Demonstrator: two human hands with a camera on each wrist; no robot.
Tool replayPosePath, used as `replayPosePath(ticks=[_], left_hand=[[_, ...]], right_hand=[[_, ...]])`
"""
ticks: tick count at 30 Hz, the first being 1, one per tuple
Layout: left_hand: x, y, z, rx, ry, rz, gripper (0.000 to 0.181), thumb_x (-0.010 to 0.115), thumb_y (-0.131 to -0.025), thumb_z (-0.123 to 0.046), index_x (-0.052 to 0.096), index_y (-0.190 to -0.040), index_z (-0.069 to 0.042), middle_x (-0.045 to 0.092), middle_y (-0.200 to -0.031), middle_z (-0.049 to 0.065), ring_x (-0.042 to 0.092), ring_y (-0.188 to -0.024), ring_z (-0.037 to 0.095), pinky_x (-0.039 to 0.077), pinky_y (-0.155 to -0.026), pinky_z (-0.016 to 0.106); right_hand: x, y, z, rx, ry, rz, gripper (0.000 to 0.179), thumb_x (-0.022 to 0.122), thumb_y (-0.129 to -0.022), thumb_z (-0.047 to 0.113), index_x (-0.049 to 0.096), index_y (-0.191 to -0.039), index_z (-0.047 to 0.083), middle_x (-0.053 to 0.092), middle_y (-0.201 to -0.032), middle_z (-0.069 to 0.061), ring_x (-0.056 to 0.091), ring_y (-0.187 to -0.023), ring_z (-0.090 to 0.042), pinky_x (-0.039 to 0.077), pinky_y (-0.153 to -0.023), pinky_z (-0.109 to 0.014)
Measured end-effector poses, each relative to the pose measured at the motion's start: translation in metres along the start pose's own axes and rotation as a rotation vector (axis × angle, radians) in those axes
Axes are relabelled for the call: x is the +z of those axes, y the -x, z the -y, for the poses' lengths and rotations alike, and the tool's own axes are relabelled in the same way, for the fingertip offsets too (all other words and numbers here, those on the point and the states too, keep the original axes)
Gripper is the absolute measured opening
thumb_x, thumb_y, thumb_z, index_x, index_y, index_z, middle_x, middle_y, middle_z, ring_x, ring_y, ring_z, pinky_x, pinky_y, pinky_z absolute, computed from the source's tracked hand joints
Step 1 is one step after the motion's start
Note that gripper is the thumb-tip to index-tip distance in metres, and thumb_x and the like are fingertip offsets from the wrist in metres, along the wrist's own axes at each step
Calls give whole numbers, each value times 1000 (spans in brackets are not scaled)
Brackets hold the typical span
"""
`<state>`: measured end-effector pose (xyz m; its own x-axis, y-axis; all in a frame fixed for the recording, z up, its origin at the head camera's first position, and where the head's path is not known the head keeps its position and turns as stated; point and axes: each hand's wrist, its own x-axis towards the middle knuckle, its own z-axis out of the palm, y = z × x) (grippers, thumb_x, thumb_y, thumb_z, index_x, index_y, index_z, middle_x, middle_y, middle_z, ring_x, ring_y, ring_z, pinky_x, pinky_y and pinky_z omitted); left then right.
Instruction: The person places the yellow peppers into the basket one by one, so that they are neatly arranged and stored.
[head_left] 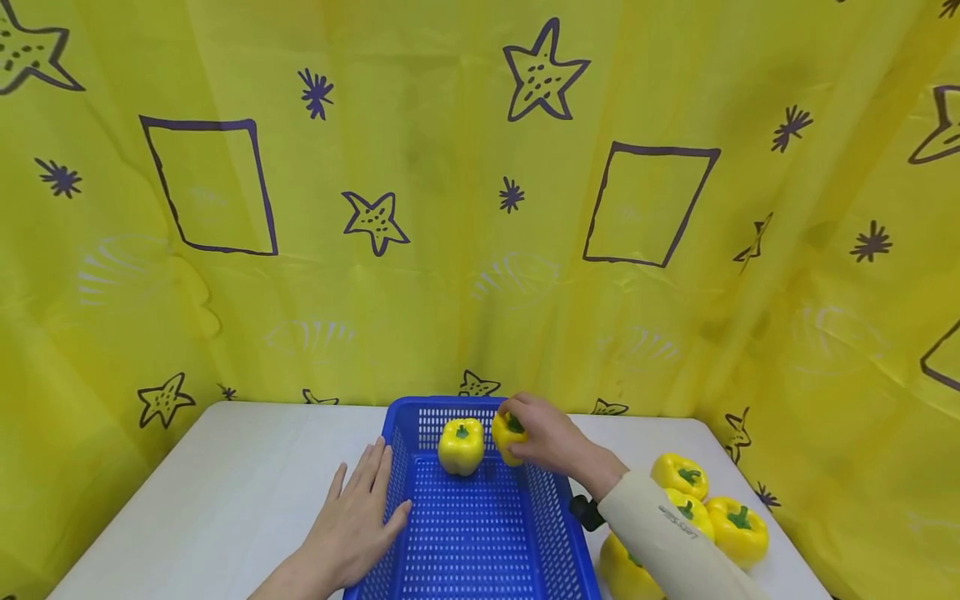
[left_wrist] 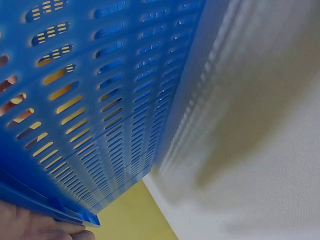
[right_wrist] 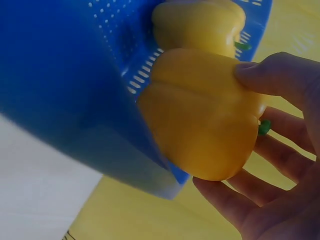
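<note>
My right hand (head_left: 551, 437) grips a yellow bell pepper (head_left: 506, 437) by its stem end, at the far right corner of a blue plastic basket (head_left: 468, 542). In the right wrist view, thumb and fingers span this pepper (right_wrist: 200, 115), which overlaps the basket's rim. Beside it, another yellow bell pepper (head_left: 461, 447) stands inside the basket's far end, its green stem up. My left hand (head_left: 352, 512) rests with straightened fingers along the basket's left rim. From the left wrist view, its fingers (left_wrist: 30, 225) show at the rim, outside the slotted wall.
Several more yellow bell peppers (head_left: 738, 532) sit grouped on the white table (head_left: 247, 483), right of the basket and partly behind my right sleeve (head_left: 667, 533). A yellow patterned curtain (head_left: 450, 308) hangs behind the table and at both sides.
</note>
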<state>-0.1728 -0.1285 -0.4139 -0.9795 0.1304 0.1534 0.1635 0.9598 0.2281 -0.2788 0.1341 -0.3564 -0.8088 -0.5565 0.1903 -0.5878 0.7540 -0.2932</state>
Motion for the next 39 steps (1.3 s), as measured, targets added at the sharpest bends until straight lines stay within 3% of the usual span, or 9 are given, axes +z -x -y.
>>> replayPosePath(ticks=[13,24,39], left_hand=[[-2,-2,1,-4,6,2,76,41,-87,-52,19,-143,-4,17,-150,13,15,-138,30,10,-108,55],[0,1,3,3,0,-5,75,41,-88,-51,20,-142,-3,17,-150,13,15,-138,29,11,-108,54],[3,0,2,12,-8,-12,75,38,-88,-52,19,-143,-4,16,-150,12,15,-138,28,11,-109,53]], right_hand=[[7,-13,1,34,50,75,39,68,-73,15,59,-110,13,58,-102,1,49,-81,-12,45,-68,-23],[16,-24,4,10,109,134,36,70,-71,13,60,-105,9,58,-94,-2,47,-72,-12,43,-62,-22],[28,-24,8,157,113,222,51,74,-72,20,53,-117,12,57,-104,-4,53,-81,-14,51,-73,-30]])
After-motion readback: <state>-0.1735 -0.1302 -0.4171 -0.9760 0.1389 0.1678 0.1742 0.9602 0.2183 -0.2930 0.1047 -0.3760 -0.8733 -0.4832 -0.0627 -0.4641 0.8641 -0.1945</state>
